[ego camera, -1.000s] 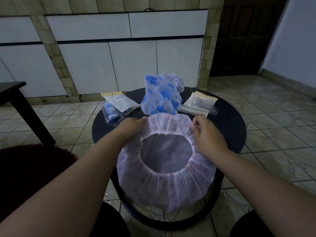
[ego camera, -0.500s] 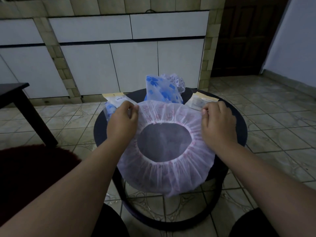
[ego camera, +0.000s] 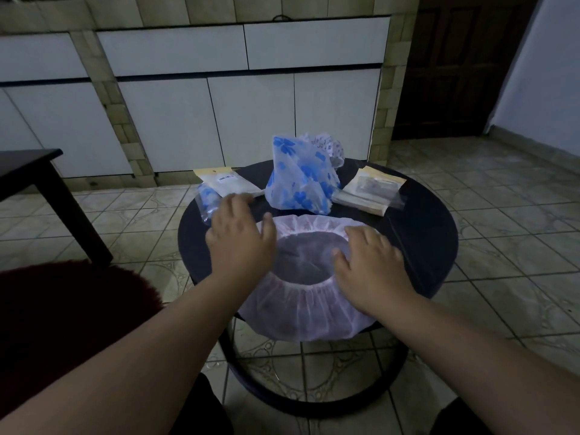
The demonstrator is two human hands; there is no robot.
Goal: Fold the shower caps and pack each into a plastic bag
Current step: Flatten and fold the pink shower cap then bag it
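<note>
Both hands flat on cap
Left hand (ego camera: 240,238) & right hand (ego camera: 370,266) open, fingers straight, pressing thin white-pink round shower cap (ego camera: 309,312) on black round tabletop (ego camera: 420,233)

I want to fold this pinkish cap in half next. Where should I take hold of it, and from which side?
Probably pinch the gathered elastic rim of the shower cap at its near edge, coming from your side: that edge overhangs the round table, so fingers can slip under it. The left hand and right hand lie flat on it.

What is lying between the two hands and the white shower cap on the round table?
Nothing visible. The left hand and the right hand lie flat on the white shower cap, fingers straight.
</note>
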